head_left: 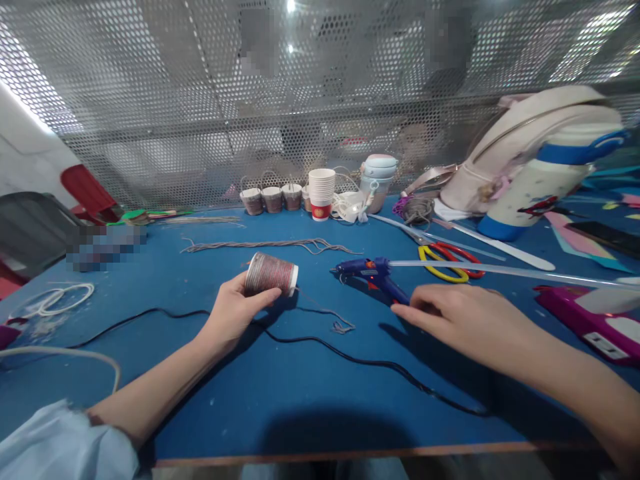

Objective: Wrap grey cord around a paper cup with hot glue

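My left hand (235, 308) is closed around a paper cup (271, 274) wound with grey-brown and reddish cord. The cup lies tipped on its side in the grip, its white rim facing right. From the cup a loose cord tail (327, 312) trails onto the blue table. My right hand (445, 310) has its thumb and curled fingers at the handle end of a blue glue gun (373, 269). The gun's nozzle points left toward the cup, and a long clear glue stick (500, 268) sticks out of its back.
Behind the cup lie cut cord strands (270, 245). Several wrapped cups (273, 199), a stack of paper cups (321, 193) and a bottle (379, 180) line the back. Scissors (450, 260), a flask (540, 180) and a purple power strip (585, 327) sit right. A black cable (320, 341) crosses the front.
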Motion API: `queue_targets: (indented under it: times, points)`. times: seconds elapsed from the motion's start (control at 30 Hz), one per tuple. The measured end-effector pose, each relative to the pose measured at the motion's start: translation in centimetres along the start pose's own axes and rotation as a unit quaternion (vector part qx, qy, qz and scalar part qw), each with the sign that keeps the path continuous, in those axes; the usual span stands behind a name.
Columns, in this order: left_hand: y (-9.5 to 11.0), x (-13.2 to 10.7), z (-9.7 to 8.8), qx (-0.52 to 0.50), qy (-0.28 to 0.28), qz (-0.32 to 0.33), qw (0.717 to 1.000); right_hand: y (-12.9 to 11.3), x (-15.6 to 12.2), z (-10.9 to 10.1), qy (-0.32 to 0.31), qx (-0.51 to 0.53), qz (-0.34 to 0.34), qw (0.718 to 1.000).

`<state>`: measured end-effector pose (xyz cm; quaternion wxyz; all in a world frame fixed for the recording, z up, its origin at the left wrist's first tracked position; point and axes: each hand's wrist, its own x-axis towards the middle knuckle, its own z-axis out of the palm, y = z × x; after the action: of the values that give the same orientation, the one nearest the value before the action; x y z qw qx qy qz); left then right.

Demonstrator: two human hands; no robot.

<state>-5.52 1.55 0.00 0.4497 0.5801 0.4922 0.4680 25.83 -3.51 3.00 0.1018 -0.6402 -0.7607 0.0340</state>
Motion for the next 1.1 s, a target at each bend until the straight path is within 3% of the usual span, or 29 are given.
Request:
queue_targets:
  times: [0.1,0.2,0.3,0.5,0.73,1.1]
  points:
    - [-0.1,0.0,0.2,0.008,-0.01,0.005,1.0,0.5,2.5,0.1,-0.013,0.042,0.032,0.998]
    - [-0.3,0.0,0.2,0.03,-0.016,0.017,0.999,-0.5,5.0,0.9,-0.072,0.152,0.029,0.985]
    - [-0.4,0.1,0.0,0.043,-0.016,0.022,0.999,-1.6,6.2,2.0,-0.071,0.197,0.06,0.976]
    - [-0.1,0.0,0.2,0.057,-0.016,0.013,0.998,-3.0,4.2,2.4,-0.048,0.303,0.037,0.951]
    - [0.3,-0.1,0.7,0.071,-0.021,0.005,0.997,-5.6,1.8,1.9,-0.037,0.344,-0.005,0.938]
    - [-0.3,-0.3,0.8,0.085,-0.044,0.0,0.995,-6.2,1.5,2.6,-0.021,0.321,-0.011,0.947]
